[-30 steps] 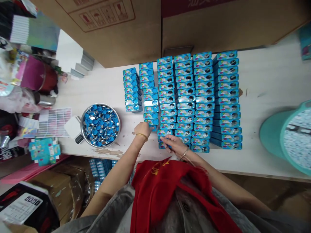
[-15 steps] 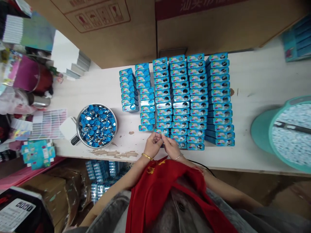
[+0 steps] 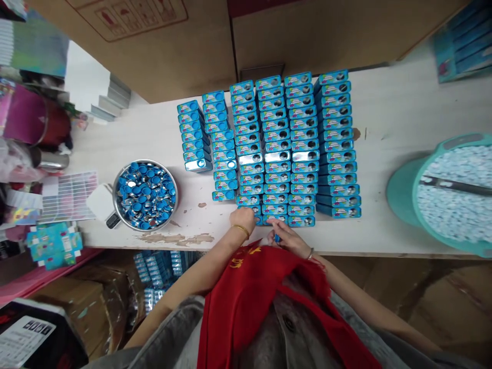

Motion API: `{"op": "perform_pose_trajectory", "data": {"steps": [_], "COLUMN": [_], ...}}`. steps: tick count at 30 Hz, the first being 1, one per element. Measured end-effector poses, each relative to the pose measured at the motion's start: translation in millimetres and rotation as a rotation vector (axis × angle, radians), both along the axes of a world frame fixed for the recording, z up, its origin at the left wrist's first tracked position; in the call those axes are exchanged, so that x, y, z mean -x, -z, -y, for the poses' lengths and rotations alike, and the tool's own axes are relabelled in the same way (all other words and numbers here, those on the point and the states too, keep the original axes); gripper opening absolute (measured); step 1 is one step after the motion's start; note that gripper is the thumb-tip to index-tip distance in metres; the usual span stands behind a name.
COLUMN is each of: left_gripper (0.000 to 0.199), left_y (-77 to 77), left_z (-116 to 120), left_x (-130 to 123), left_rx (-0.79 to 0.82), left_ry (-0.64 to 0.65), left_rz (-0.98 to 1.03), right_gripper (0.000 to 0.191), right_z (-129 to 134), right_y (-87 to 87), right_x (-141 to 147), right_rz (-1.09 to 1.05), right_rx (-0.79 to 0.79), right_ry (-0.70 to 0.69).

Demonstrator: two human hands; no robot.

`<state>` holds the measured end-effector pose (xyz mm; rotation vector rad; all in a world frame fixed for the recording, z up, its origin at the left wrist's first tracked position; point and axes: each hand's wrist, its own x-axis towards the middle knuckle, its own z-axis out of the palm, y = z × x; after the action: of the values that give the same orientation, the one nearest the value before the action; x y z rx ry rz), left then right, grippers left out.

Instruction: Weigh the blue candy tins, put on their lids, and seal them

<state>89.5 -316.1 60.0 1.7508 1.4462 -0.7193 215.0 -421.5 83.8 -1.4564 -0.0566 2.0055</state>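
Blue rectangular tins [image 3: 277, 156] stand upright in several columns on the table. Those in the two left columns have blue round caps in their tops; farther right the round holes look dark. My left hand [image 3: 243, 220] is closed at the near end of the third column, and its fingertips and anything in them are hidden. My right hand [image 3: 289, 240] curls around a small blue cap [image 3: 277, 238] near the table edge, its index finger reaching toward the nearest tins. To the left a metal pot [image 3: 175, 200] is full of loose blue-and-silver caps.
Big cardboard boxes [image 3: 172, 56] line the back. A teal tub [image 3: 403, 189] of small pale pieces stands right. White card stacks [image 3: 92, 87], a printed sheet [image 3: 73, 197] and a flattened blue box [image 3: 56, 246] lie left. More tins [image 3: 154, 269] sit under the table edge.
My hands were together at the near end of the third column; now they are apart, the right one moved right and nearer my body. The view has shifted slightly.
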Motion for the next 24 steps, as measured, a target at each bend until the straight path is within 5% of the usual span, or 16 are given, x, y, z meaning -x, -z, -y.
{"op": "perform_pose_trajectory", "data": {"steps": [7,14,19,24], "left_gripper": [0.018,0.007,0.012,0.021], "left_y": [-11.0,-23.8,-18.3,-10.6], "left_z": [0,30,10,-23], "left_x": [9,28,21,4], "left_rx": [-0.032,0.009,-0.080,-0.106], "left_ry": [-0.010,-0.190,-0.322,-0.026], "left_rz": [0.078,0.854,0.384,-0.023], "right_gripper": [0.070,0.095,0.078,0.059], "right_z": [-4,-25,-29,-24], "right_y": [7.6,-4.3,-2.4,1.6], "right_x": [7,23,20,9], "right_rz": [-0.041,0.016,0.165,0.321], "right_rx": [-0.018,0.029,0.017,-0.027], "right_ry": [-0.073,0.001,0.014,0.041]}}
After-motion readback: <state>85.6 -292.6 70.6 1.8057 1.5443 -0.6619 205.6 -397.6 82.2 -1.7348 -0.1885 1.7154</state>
